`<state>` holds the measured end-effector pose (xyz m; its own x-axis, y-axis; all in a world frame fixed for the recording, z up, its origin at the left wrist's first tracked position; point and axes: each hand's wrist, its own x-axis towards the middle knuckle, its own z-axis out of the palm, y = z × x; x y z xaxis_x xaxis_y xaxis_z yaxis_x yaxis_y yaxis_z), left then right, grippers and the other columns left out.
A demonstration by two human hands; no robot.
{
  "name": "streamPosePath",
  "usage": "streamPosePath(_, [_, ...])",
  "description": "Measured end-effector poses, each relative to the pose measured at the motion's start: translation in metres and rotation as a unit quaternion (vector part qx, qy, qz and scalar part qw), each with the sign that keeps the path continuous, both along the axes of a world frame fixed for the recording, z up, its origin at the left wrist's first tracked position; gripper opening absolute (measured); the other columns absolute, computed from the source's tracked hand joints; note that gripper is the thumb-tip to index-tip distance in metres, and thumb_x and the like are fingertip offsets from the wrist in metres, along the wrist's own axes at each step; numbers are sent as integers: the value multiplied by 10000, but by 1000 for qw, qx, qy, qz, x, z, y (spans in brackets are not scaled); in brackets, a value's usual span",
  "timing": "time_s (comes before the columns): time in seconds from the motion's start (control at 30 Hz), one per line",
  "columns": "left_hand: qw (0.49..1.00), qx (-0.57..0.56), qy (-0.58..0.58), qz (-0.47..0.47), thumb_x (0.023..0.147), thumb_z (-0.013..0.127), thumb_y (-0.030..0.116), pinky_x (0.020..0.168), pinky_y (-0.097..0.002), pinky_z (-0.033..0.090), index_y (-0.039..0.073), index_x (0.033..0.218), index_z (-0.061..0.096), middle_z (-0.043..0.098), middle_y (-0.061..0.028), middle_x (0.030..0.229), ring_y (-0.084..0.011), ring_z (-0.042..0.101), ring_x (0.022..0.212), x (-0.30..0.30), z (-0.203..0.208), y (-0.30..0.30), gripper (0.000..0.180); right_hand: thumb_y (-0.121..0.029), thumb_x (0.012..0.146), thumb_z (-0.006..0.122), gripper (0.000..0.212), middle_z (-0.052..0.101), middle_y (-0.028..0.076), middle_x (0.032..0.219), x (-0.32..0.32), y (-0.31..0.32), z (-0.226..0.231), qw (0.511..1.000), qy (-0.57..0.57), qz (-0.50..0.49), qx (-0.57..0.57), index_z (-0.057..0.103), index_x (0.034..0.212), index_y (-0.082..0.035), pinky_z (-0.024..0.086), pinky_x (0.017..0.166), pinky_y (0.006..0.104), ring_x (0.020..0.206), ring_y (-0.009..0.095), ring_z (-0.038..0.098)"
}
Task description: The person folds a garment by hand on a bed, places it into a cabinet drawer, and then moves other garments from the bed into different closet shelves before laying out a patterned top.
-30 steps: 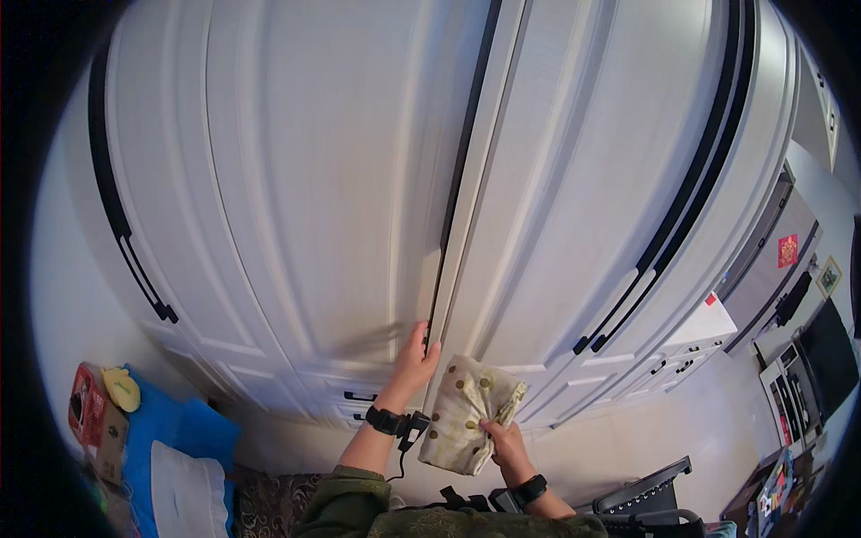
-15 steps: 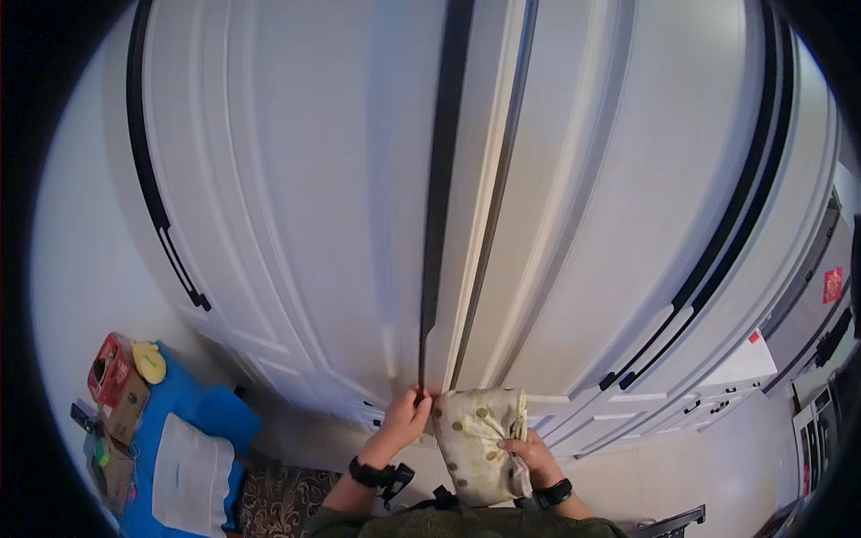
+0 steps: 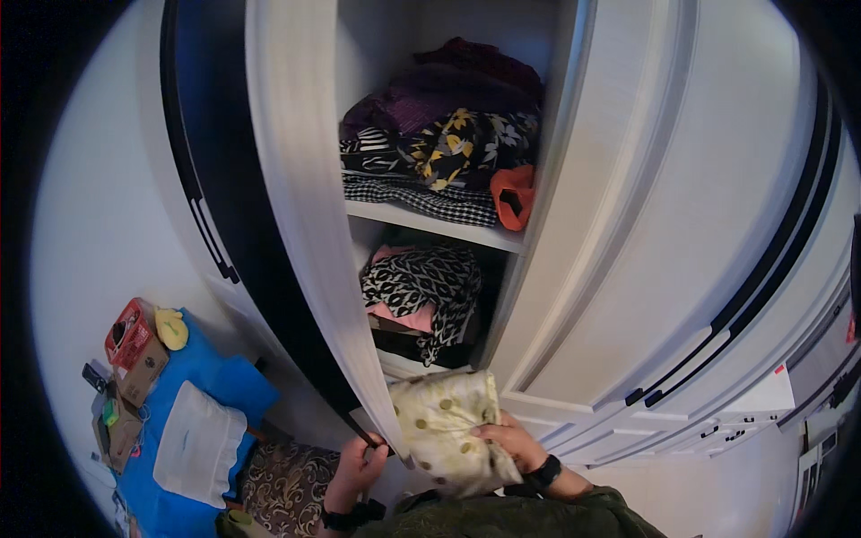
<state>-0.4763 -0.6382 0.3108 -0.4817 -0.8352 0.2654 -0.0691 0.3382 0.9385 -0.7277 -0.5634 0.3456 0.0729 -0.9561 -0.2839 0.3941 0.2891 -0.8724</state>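
With closed fingers my left hand point(image 3: 359, 462) grips the lower end of the long black door handle point(image 3: 345, 408). The white wardrobe door point(image 3: 314, 188) it belongs to stands swung out to the left. My right hand point(image 3: 516, 446) holds a folded cream cloth point(image 3: 448, 417) with olive-coloured dots, its thumb on top and its other fingers hidden beneath. This cloth is in front of the lower opening, close to the door's edge. Inside, a pile of dark, patterned clothes point(image 3: 448, 152) rests on the upper shelf point(image 3: 430, 218), and a black-and-white patterned garment point(image 3: 426, 278) lies below.
An orange item point(image 3: 513, 195) sits at the upper shelf's right end. More white doors point(image 3: 664, 206) with black handles extend to the right. At left, a blue-covered surface point(image 3: 161, 466) bears a translucent white cover point(image 3: 199, 448), boxes and a yellow item. Patterned brown fabric point(image 3: 287, 484) lies near my left arm.
The wardrobe door has opened to the left, pulled by my left hand, and the shelves with clothes now show. The dotted cloth, held in my right hand, has shifted slightly left.
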Motion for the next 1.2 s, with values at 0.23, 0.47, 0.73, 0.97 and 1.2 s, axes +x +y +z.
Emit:
streamPosePath(0.23, [987,155,-40,31,762,507,94,498,-208,379,3,796,530,547,-23,694,-70,507,653,24,26,15,100,-124,779,529,347,535,32,970,45,-31,-2,995,34,80,-48,454,1097,-9,397,736,246,855,112,498])
streamPosePath(0.47, [949,95,144,264,794,479,72,689,-254,421,-12,944,477,554,-72,890,-128,520,794,68,-10,19,173,-148,792,536,354,531,38,999,70,-54,-30,953,91,260,-126,452,1112,-22,394,763,252,893,110,486])
streamPosePath(0.73, [888,112,70,440,859,374,310,901,-346,290,-12,1166,376,397,-163,1165,-238,394,1043,120,-27,8,445,-170,787,517,247,567,17,814,74,-65,-34,986,28,161,-19,543,979,-17,406,620,243,704,99,512])
streamPosePath(0.97, [868,-324,111,358,839,406,131,766,-341,384,24,1159,374,475,-153,1044,-291,466,889,84,14,30,339,-180,766,527,235,585,37,807,55,-78,-4,998,59,30,-15,566,915,-2,423,622,232,722,109,544])
streamPosePath(1.2, [946,-229,-216,73,631,691,295,876,-393,327,-24,1175,294,268,-245,1221,-365,360,1081,-13,85,7,745,-218,822,473,337,542,65,921,56,-77,67,995,-19,44,-82,453,1048,31,451,656,239,757,127,541])
